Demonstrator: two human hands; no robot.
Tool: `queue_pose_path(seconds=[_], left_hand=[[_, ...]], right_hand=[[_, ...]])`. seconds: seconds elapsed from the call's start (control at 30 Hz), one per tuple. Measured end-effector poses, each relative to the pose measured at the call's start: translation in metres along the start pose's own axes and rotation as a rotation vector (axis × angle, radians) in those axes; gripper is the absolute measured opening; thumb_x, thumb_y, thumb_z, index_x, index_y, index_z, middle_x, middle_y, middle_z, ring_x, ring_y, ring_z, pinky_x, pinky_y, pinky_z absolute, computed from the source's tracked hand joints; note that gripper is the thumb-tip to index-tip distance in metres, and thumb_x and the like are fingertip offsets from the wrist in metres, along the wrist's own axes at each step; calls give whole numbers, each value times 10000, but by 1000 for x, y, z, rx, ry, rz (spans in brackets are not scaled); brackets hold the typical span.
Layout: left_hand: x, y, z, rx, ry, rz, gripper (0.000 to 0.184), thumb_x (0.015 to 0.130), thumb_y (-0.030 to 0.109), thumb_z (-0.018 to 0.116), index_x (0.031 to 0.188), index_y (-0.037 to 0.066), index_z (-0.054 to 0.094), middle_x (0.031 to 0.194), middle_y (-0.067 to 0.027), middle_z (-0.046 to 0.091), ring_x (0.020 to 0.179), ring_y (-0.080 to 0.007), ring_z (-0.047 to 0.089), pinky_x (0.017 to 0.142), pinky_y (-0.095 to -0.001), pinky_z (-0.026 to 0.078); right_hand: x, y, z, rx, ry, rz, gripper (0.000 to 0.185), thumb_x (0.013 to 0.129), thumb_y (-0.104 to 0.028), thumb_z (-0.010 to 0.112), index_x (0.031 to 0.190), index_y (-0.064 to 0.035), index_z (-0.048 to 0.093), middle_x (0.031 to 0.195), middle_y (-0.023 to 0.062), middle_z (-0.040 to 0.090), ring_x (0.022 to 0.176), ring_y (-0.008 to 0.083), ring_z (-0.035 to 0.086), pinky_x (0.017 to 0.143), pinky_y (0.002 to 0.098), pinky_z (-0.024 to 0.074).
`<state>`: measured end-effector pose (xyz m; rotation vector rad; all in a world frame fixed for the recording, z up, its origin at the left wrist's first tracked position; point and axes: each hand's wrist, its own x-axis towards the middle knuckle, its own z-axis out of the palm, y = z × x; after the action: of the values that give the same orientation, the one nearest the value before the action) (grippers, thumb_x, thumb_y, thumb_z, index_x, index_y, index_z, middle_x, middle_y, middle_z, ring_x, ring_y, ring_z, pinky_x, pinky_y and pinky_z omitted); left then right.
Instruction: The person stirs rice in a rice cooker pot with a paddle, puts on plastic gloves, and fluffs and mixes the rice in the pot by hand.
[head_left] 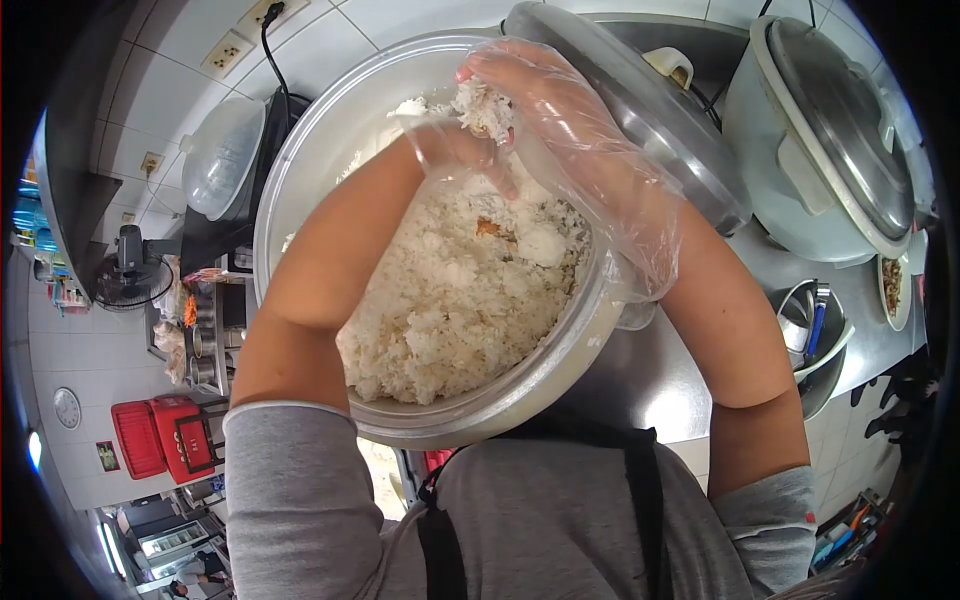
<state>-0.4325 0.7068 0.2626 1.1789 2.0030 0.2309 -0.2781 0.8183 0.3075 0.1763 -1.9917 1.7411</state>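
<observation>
A large round pot point(268, 190) is filled with cooked white rice point(450, 310). Over its far side, my right hand point(535, 85), in a loose clear plastic glove, curls around a clump of rice point(483, 108). My left hand point(465, 145) is right below and against this clump, with clear plastic at its wrist; some of its fingers are hidden behind the wrist and the glove. A small browned patch point(490, 230) shows in the rice beneath my hands, beside a rounded white lump point(541, 243).
A metal lid point(640, 110) leans behind the pot's right side. Further right stand a lidded rice cooker point(790, 150), a container with utensils point(825, 340) and a plate of food point(892, 292). At the left are a translucent lid point(222, 155), wall sockets point(228, 52) and a fan point(130, 265).
</observation>
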Motion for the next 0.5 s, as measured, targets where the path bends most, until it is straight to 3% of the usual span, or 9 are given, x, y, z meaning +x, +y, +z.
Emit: queue_pose_path(seconds=[0.1, 0.17, 0.3, 0.37, 0.4, 0.47, 0.5], left_hand=[[-13, -8, -11, -167, -114, -32, 751, 668, 364, 862, 1308, 80, 590, 1331, -160, 586, 1264, -309, 502, 1089, -408, 357], [-17, -5, -15, -253, -215, -144, 830, 658, 320, 877, 1377, 80, 537, 1367, -164, 560, 1270, -313, 496, 1093, -408, 353], [-25, 7, 6, -182, -100, -209, 981, 647, 333, 881, 1478, 111, 409, 1384, -176, 544, 1274, -310, 498, 1086, -410, 354], [-15, 4, 16, -188, -87, -139, 993, 650, 369, 876, 1482, 105, 402, 1349, -186, 572, 1265, -303, 511, 1068, -407, 365], [-12, 10, 18, -90, -101, -124, 956, 657, 399, 866, 1456, 94, 438, 1353, -190, 568, 1263, -307, 513, 1063, -405, 370], [-6, 22, 19, 104, -130, -94, 895, 670, 460, 846, 1403, 71, 509, 1359, -198, 560, 1259, -316, 518, 1053, -401, 381], [-1, 16, 20, 98, -135, -50, 855, 672, 484, 837, 1355, 57, 551, 1350, -199, 566, 1254, -314, 523, 1044, -396, 388]], right_hand=[[2, -16, -1, 318, -9, 307, 261, 914, -191, 602, 1119, -30, 576, 1241, 204, 539, 1164, 285, 523, 1016, 378, 424], [4, -14, -1, 267, -40, 328, 277, 915, -138, 578, 1174, -40, 575, 1250, 222, 558, 1219, 304, 507, 1051, 376, 401], [0, 22, -5, -172, -102, -98, 365, 884, -53, 578, 1249, -60, 564, 1282, 226, 547, 1281, 302, 473, 1067, 342, 396], [-1, 25, -5, -81, -87, -71, 389, 872, -38, 598, 1258, -63, 559, 1315, 224, 520, 1283, 298, 471, 1072, 333, 395], [2, 20, -2, 67, -63, 72, 389, 870, -37, 609, 1255, -62, 557, 1330, 226, 507, 1282, 298, 472, 1072, 334, 395], [1, 15, -4, 96, -83, 90, 382, 871, -43, 627, 1246, -58, 557, 1352, 236, 484, 1284, 309, 467, 1073, 342, 394], [-3, 13, -9, -24, -127, -37, 375, 873, -50, 634, 1240, -56, 559, 1358, 244, 474, 1288, 319, 463, 1074, 349, 392]])
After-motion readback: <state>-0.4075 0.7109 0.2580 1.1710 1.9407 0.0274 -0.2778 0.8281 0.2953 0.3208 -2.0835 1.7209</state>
